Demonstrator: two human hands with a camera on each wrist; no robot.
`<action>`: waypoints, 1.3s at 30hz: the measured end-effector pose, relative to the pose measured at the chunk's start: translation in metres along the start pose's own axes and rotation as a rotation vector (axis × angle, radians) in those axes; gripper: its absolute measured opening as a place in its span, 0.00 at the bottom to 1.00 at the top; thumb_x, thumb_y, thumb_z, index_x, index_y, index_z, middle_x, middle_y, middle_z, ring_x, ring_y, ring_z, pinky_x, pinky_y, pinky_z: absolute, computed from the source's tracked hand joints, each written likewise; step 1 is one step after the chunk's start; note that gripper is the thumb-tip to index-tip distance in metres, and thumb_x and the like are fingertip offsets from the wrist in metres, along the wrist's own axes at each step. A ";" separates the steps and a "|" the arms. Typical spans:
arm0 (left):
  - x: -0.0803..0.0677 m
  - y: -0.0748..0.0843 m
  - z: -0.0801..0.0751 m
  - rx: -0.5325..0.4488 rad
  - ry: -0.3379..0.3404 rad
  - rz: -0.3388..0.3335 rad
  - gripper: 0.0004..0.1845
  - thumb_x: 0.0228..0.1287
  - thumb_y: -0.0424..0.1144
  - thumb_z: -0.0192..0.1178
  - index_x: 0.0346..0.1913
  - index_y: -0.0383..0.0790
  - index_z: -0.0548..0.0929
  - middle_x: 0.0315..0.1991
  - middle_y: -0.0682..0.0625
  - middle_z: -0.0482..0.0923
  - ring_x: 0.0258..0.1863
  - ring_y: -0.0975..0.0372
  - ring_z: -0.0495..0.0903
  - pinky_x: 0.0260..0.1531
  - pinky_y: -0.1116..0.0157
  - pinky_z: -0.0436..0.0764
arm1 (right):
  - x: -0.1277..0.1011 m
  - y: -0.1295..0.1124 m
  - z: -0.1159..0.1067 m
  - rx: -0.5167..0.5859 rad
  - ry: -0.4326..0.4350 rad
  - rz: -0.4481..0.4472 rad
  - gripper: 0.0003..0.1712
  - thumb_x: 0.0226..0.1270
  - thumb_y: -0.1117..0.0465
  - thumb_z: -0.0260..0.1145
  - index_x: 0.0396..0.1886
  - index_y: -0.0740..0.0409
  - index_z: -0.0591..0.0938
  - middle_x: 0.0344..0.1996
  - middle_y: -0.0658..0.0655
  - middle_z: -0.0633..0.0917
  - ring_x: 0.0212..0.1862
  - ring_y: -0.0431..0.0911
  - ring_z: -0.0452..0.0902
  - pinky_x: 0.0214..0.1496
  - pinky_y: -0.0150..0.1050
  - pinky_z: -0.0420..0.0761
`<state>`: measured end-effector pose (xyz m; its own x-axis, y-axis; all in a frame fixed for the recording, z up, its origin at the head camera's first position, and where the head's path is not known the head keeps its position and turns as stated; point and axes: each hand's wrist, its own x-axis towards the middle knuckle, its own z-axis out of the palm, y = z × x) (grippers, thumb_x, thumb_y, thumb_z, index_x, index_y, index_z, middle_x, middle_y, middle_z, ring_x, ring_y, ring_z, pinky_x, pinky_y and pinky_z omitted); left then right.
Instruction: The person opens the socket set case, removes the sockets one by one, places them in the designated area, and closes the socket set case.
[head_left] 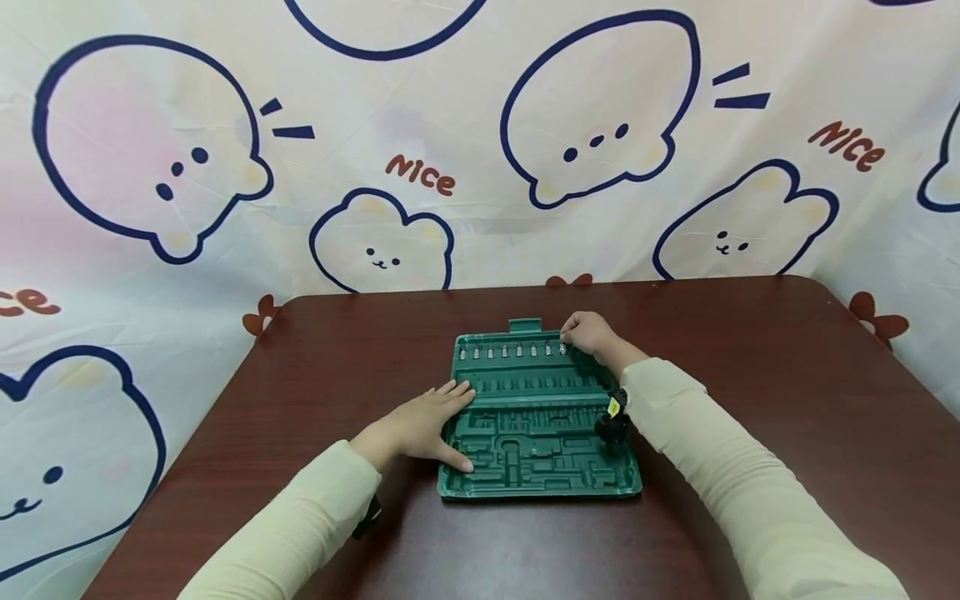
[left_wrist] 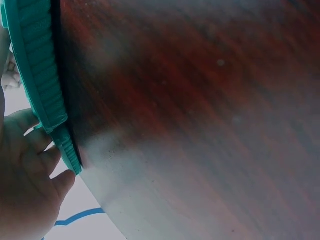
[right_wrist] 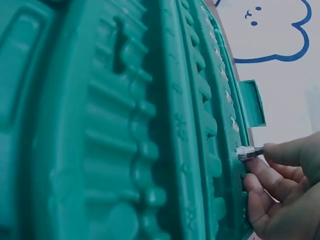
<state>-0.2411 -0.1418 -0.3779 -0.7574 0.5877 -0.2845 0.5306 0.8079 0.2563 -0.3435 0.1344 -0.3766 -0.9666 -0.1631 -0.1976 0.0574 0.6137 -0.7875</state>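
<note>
Backdrop: A white, lightly creased, cloth-like sheet [head_left: 495,250] spans the far side and both flanks of the scene, tinted pale pink at left.
Print: Cartoon animal heads [head_left: 112,125] in thick navy outline stretch across it, several with dark dot eyes.
Lettering: The word "Nice" in rounded red-brown letters [head_left: 420,175] appears twice in full and is cut off at the left edge.
Accents: Red-brown petal-shaped motifs [head_left: 877,321] and short navy dashes [head_left: 741,102] mark the sheet.
Table: A dark reddish-brown, wood-grain tabletop [head_left: 750,367] with rounded far corners stands before the sheet.
Light: A pale sheen [left_wrist: 190,210] spreads over the glossy surface.
</note>
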 end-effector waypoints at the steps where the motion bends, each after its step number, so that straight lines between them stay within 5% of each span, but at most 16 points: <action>1: 0.000 0.000 0.000 -0.001 -0.001 0.000 0.56 0.36 0.68 0.57 0.67 0.43 0.48 0.67 0.50 0.41 0.65 0.57 0.37 0.59 0.55 0.46 | -0.001 0.000 0.001 0.006 0.008 0.000 0.10 0.64 0.66 0.51 0.41 0.67 0.73 0.45 0.64 0.72 0.43 0.53 0.68 0.40 0.44 0.70; 13: 0.002 0.001 0.000 0.006 -0.005 -0.004 0.56 0.36 0.69 0.56 0.67 0.44 0.48 0.67 0.51 0.41 0.65 0.58 0.37 0.59 0.56 0.46 | -0.003 0.000 0.002 0.048 0.078 0.074 0.10 0.63 0.66 0.53 0.40 0.67 0.76 0.46 0.64 0.72 0.47 0.55 0.67 0.43 0.46 0.70; 28: 0.002 0.000 -0.001 0.078 0.007 0.022 0.56 0.38 0.70 0.54 0.67 0.41 0.48 0.67 0.48 0.42 0.65 0.57 0.38 0.60 0.58 0.43 | -0.023 0.012 -0.027 0.373 0.085 0.014 0.14 0.64 0.61 0.52 0.44 0.67 0.70 0.38 0.61 0.74 0.44 0.53 0.70 0.49 0.45 0.70; 39: 0.001 -0.001 -0.001 0.082 0.017 0.031 0.55 0.38 0.70 0.53 0.67 0.41 0.49 0.67 0.47 0.42 0.65 0.56 0.40 0.60 0.58 0.44 | -0.053 0.032 -0.058 0.368 0.067 0.001 0.19 0.64 0.61 0.53 0.49 0.71 0.67 0.39 0.61 0.72 0.45 0.55 0.68 0.51 0.48 0.67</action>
<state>-0.2428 -0.1421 -0.3777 -0.7459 0.6125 -0.2616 0.5832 0.7904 0.1877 -0.3049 0.2075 -0.3569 -0.9800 -0.1039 -0.1695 0.1327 0.2930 -0.9469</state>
